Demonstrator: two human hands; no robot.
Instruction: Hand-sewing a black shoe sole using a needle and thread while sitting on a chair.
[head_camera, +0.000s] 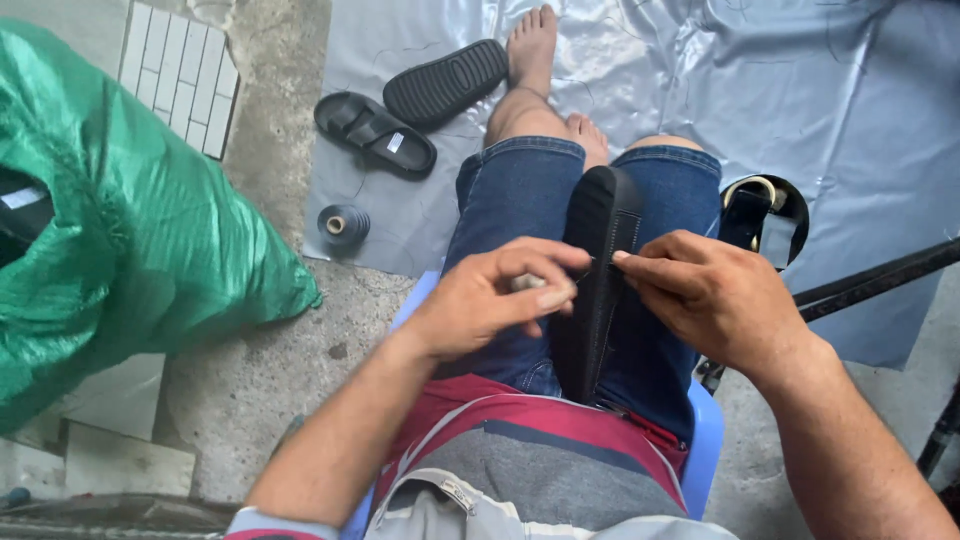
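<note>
A grey and red shirt (530, 450) fills the bottom of the view, above a blue plastic stool (705, 440) on which the person sits in jeans (510, 200). A black sandal (597, 280) stands on edge between the knees, sole side to the left. The left hand (480, 300) is closed in a pinch around a small pale tool handle (527, 283), thumb and forefinger pressed to the sandal's rim. The right hand (705, 300) has its fingers curled, fingertips pinching at the same seam from the other side; whether it grips thread or the sandal edge cannot be told.

A thin thread (585, 283) seems to run between the two hands, too fine to be sure. The fingertips sit very close to the tool's point, so a slip through the tough sole could likely prick the right hand. The sandal is only braced by the legs and could twist if pushed hard.

On the grey sheet (850, 100) lie two more black sandals (375, 130) (445, 82) and a thread spool (343, 226). A green sack (130, 220) sits to the left.
</note>
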